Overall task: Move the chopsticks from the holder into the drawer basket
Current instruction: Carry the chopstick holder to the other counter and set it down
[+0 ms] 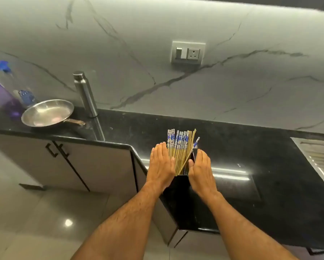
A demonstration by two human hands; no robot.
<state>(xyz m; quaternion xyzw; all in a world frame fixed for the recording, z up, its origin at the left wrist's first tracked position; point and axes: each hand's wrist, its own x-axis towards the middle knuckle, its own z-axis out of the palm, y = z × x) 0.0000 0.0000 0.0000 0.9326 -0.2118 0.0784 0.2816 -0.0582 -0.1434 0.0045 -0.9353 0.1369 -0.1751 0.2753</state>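
A black box-shaped holder (178, 186) stands near the front corner of the black countertop. A bundle of several bamboo chopsticks (179, 147) with blue-and-white patterned tops sticks up out of it; one chopstick leans across to the right. My left hand (162, 166) lies flat against the left side of the bundle and holder, fingers straight. On the right side my right hand (201, 170) presses in the same way, thumb touching the leaning chopstick. No drawer basket is in view.
A steel frying pan (47, 113) and a steel bottle (85, 93) stand at the left on the counter (269, 184), with purple and blue bottles (5, 98) behind. A ribbed steel sink drainboard (318, 154) is at the right edge. Cabinet doors (67, 162) are below left.
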